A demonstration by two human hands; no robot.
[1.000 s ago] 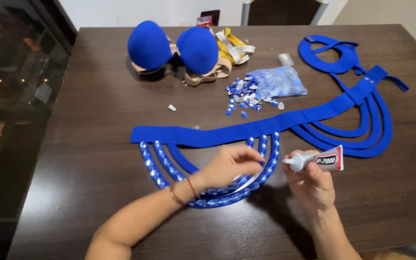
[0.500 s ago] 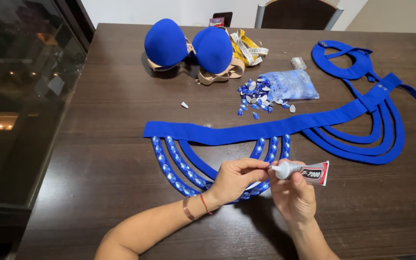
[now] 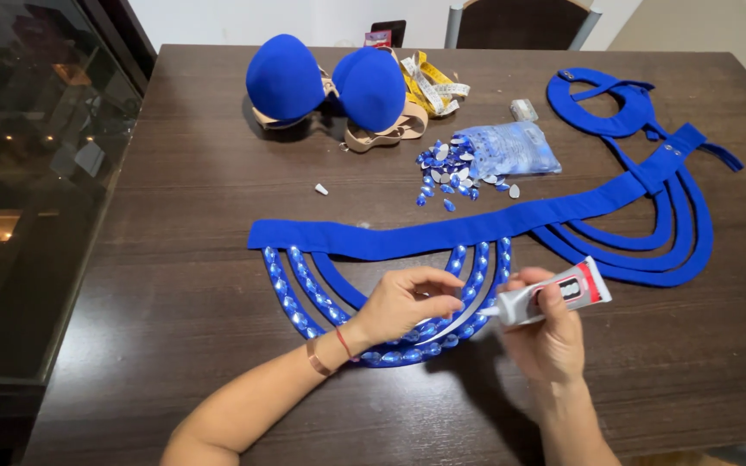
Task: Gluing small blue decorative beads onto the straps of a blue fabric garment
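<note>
Right hand (image 3: 548, 332) closed around a small glue tube (image 3: 554, 296), nozzle aimed left toward the gem-covered loops (image 3: 390, 354). Left hand (image 3: 407, 302) resting on those loops just beside the nozzle, fingers curled, thumb and fingertips (image 3: 452, 304) pinched together over the innermost strand; whether anything sits between them, impossible to tell. Copper bangle and thin red cord at the left wrist (image 3: 325, 354).

Under both hands, a long blue fabric band (image 3: 442, 231) stretched across the dark wooden table (image 3: 174, 216), nested U-shaped strands hanging from it: gem-lined ones at the near left, plain blue ones (image 3: 649, 255) further right, ending in a blue collar piece (image 3: 602, 108).

Beyond the band, loose blue gems (image 3: 446, 168) scattered beside a clear bag of more gems (image 3: 511, 147). Small white cap (image 3: 322, 188) lying alone to the left of them. At the far edge, blue padded bra cups (image 3: 330, 82) touching a yellow tape measure (image 3: 429, 82).
</note>
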